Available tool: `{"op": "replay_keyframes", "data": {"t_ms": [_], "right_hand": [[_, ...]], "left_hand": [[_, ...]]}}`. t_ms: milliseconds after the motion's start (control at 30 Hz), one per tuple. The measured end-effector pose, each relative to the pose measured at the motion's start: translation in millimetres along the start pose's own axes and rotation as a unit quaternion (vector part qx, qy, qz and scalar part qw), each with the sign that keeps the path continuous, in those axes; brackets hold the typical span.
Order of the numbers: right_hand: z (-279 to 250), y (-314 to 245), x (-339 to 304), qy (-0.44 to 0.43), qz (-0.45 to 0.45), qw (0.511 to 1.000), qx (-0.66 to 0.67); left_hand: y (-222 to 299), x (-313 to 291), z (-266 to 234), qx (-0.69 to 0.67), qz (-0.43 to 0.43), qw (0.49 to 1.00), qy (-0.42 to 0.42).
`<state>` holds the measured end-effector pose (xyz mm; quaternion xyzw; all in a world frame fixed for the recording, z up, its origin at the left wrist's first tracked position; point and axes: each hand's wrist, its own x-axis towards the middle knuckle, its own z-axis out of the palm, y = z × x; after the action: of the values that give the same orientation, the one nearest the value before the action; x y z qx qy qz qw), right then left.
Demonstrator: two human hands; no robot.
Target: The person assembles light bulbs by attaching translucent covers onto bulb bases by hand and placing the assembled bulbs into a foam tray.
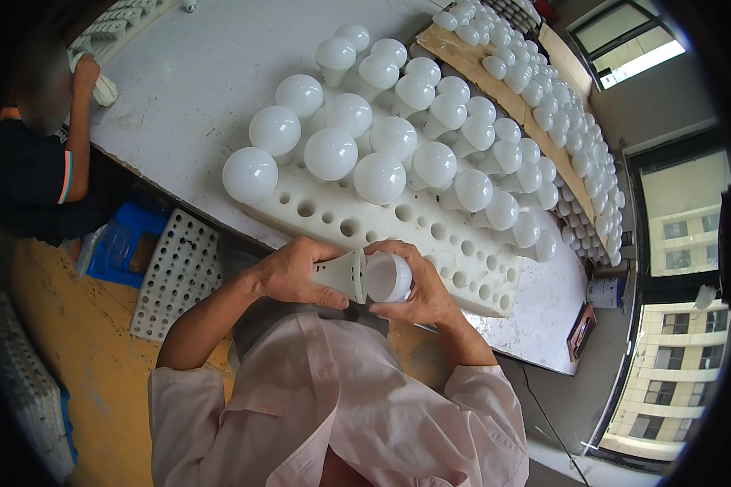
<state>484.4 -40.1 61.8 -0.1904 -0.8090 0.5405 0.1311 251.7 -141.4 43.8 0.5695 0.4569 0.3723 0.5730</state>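
Close to my body, just off the table's near edge, I hold the two parts of a light bulb. My left hand point(296, 272) is closed round the white cone-shaped bulb housing point(343, 274), its wide rim turned to the right. My right hand point(427, 284) grips a white bulb cover point(389, 277), its opening facing the housing. The two parts are very close; I cannot tell whether they touch. Right beyond my hands lies a white foam tray point(300, 221) with round holes along its near side. Several round white bulbs point(330, 154) stand upright in its farther rows.
The white table point(195, 105) stretches away to the far left. Behind the tray, more bulbs stand along a tan board point(495, 85). Below the table at left are a perforated grey tray point(177, 276) and a blue crate point(122, 247). A co-worker point(45, 170) sits at the left. Windows point(678, 357) line the right.
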Motion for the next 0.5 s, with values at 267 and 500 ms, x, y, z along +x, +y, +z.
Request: {"op": "replay_keyframes", "data": {"t_ms": [267,500], "right_hand": [[-0.7,-9.9,15.7,-0.086,-0.034,0.975,-0.201],[1.7,-1.9,24.2,-0.115,-0.029,0.973,-0.197]], "left_hand": [[-9.8,9.1,-2.6,0.032,-0.024,0.999,0.017],[-15.4,11.9,-4.7,0.032,-0.029,0.999,0.008]]}}
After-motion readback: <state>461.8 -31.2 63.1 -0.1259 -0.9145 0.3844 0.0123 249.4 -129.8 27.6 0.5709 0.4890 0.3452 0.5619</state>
